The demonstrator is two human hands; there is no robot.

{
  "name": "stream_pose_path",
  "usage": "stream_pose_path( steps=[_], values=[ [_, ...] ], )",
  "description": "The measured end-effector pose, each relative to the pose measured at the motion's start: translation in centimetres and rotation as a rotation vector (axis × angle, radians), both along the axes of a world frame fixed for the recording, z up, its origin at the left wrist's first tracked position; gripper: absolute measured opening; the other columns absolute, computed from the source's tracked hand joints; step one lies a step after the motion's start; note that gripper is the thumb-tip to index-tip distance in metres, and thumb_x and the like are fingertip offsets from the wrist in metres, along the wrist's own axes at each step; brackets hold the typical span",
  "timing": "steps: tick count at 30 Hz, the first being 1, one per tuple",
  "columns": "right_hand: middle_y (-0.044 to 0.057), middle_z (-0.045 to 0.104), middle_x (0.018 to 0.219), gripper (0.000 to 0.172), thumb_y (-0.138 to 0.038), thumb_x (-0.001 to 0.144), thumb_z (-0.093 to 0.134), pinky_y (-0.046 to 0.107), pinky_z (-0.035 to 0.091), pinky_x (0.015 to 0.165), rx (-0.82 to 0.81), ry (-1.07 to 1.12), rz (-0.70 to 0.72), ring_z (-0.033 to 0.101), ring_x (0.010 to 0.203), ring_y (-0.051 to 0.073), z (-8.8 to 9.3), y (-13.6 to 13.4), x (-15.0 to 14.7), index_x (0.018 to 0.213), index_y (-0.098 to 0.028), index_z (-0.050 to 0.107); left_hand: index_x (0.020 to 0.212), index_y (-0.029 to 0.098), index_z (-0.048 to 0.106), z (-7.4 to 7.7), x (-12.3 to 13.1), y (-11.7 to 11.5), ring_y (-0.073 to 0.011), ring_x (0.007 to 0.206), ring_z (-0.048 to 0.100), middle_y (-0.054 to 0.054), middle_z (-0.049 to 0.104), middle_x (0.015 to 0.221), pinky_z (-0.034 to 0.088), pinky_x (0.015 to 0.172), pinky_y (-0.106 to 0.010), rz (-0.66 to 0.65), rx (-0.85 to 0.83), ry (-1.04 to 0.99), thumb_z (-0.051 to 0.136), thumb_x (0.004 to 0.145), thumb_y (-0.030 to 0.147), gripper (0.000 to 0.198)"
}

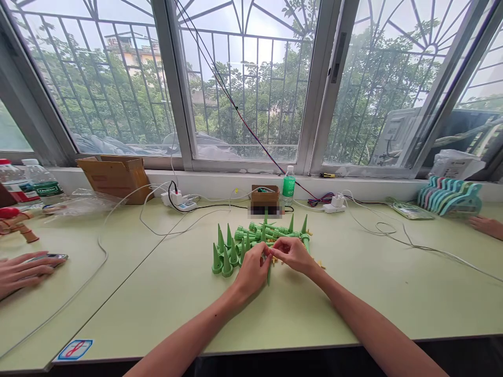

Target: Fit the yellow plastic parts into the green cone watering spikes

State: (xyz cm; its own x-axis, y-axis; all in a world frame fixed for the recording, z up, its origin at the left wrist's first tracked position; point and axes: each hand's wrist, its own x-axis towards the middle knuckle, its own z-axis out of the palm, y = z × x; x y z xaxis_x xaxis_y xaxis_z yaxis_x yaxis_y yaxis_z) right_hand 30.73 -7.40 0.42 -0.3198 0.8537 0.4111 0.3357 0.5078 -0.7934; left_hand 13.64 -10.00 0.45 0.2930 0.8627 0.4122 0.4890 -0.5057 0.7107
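Observation:
My left hand (254, 268) is closed round a green plastic spike (269, 275) whose tip points down toward me. My right hand (294, 253) pinches at the spike's top end, fingertips meeting those of the left hand; what the pinch holds is too small to name. Just beyond both hands lies a pile of green spikes (262, 234), some lying flat. Several green cones (224, 255) stand upright on the table left of my left hand. Small yellowish bits (320, 263) lie on the table by my right hand.
On the pale green table (165, 293) sit a small brown box (265, 196), a green bottle (288, 185), power strips with white cables (178, 199), and a cardboard box (116, 177). Another person's hand (21, 271) rests on a phone at left; another hand (487, 226) shows at right.

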Motion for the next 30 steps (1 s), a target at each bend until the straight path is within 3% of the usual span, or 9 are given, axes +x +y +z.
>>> stream_pose_path(
  steps=[8, 13, 21, 30],
  values=[
    [0.001, 0.058, 0.063, 0.03, -0.039, 0.087, 0.059, 0.023, 0.036, 0.048, -0.033, 0.044, -0.001, 0.049, 0.053, 0.012, 0.38, -0.02, -0.2, 0.068, -0.015, 0.062, 0.079, 0.02, 0.047, -0.02, 0.03, -0.06, -0.0103, 0.05, 0.042, 0.003, 0.052, 0.068, 0.03, 0.052, -0.024, -0.014, 0.029, -0.038, 0.046, 0.094, 0.034, 0.021],
    [0.001, 0.058, 0.063, 0.031, -0.041, 0.087, 0.06, 0.023, 0.037, 0.049, -0.081, 0.073, 0.02, 0.049, 0.054, 0.012, 0.47, -0.11, -0.14, 0.069, -0.015, 0.061, 0.09, 0.019, 0.051, 0.18, 0.07, -0.17, -0.0102, 0.053, 0.047, 0.0, 0.06, 0.082, 0.036, 0.055, -0.025, -0.024, 0.025, -0.072, 0.046, 0.094, 0.034, 0.017],
    [0.0, 0.058, 0.066, 0.03, -0.044, 0.083, 0.068, 0.023, 0.038, 0.051, -0.109, 0.102, 0.08, 0.051, 0.057, 0.012, 0.14, 0.02, -0.15, 0.073, -0.017, 0.058, 0.096, 0.018, 0.057, 0.33, 0.12, -0.3, -0.0109, 0.055, 0.046, -0.003, 0.064, 0.087, 0.038, 0.057, -0.026, -0.029, 0.024, -0.062, 0.048, 0.093, 0.034, 0.019],
    [-0.002, 0.056, 0.064, 0.032, -0.047, 0.08, 0.07, 0.021, 0.038, 0.046, -0.176, 0.109, 0.112, 0.051, 0.052, 0.01, 0.24, -0.34, -0.43, 0.075, -0.019, 0.055, 0.089, 0.018, 0.056, 0.37, 0.1, -0.46, -0.0096, 0.053, 0.044, -0.001, 0.065, 0.083, 0.035, 0.055, -0.024, -0.044, 0.008, -0.086, 0.051, 0.09, 0.028, 0.011]
  ],
)
